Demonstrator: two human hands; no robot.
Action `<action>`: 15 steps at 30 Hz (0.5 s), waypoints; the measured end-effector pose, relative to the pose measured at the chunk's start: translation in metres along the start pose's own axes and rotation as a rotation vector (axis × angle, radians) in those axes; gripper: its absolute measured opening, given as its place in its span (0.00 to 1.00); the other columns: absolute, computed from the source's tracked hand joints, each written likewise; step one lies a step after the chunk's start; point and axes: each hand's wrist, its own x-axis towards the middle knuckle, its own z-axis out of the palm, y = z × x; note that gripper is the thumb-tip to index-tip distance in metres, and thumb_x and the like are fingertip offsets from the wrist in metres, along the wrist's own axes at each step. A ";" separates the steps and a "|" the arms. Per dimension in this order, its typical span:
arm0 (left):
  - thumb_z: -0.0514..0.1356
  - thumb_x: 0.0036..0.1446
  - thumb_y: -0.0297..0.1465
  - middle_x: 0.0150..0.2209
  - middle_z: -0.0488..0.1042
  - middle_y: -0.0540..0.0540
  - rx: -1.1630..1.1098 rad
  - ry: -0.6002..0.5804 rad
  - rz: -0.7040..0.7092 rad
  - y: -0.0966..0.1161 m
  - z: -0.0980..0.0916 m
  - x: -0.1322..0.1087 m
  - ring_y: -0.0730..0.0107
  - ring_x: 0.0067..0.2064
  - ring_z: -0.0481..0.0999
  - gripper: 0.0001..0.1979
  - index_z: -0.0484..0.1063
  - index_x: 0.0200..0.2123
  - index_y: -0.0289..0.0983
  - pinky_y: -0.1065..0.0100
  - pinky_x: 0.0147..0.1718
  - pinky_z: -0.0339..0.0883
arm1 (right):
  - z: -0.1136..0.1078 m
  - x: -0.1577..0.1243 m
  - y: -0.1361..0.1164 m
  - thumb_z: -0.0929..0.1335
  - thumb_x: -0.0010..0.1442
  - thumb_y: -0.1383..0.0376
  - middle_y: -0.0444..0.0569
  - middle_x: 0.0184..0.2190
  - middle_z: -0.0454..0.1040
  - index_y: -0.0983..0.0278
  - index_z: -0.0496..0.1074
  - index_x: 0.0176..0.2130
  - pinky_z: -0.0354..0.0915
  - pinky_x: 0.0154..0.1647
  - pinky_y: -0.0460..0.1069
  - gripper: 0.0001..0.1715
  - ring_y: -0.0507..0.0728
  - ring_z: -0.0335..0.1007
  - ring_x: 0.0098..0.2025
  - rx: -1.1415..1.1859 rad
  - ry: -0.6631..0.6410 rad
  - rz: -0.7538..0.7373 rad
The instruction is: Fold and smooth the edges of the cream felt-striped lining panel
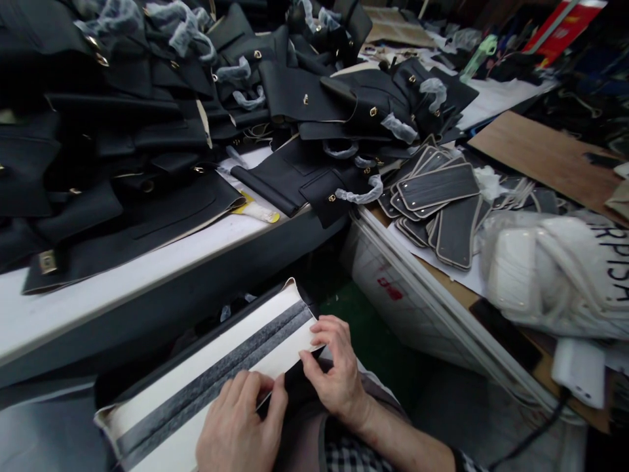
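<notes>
A long white-backed leather panel (206,367) with a dark grey strip down its middle lies across my lap, its black face turned under. My left hand (238,423) rests on the panel's near edge, fingers curled over it and thumb pressing the edge. My right hand (334,373) pinches the panel's right end between thumb and fingertips, folding the black edge there.
Black bag parts (147,118) with gold clasps are heaped on the white workbench (122,282) ahead. Flat black oblong pieces (437,196) fan out on the right table beside a white plastic bag (555,269), a brown board (540,154) and a white charger (580,370).
</notes>
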 end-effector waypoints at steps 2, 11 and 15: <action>0.55 0.65 0.39 0.29 0.70 0.49 0.034 -0.011 0.031 -0.002 0.001 0.000 0.62 0.32 0.71 0.12 0.64 0.30 0.42 0.60 0.34 0.61 | 0.001 -0.001 0.002 0.68 0.56 0.73 0.51 0.43 0.68 0.61 0.63 0.41 0.62 0.55 0.61 0.14 0.62 0.62 0.52 0.009 -0.001 0.010; 0.53 0.64 0.27 0.36 0.73 0.47 0.190 0.089 0.246 0.016 -0.002 0.008 0.63 0.33 0.73 0.09 0.69 0.45 0.41 0.60 0.34 0.61 | -0.001 0.000 0.002 0.67 0.58 0.71 0.55 0.53 0.66 0.61 0.62 0.54 0.59 0.59 0.61 0.25 0.63 0.60 0.58 0.041 -0.006 0.028; 0.52 0.63 0.23 0.42 0.75 0.47 0.092 0.061 0.450 0.011 0.004 0.012 0.64 0.38 0.73 0.15 0.70 0.49 0.42 0.62 0.37 0.62 | -0.010 -0.001 0.017 0.70 0.58 0.61 0.57 0.59 0.64 0.61 0.59 0.61 0.59 0.61 0.60 0.34 0.64 0.60 0.61 0.233 -0.041 0.248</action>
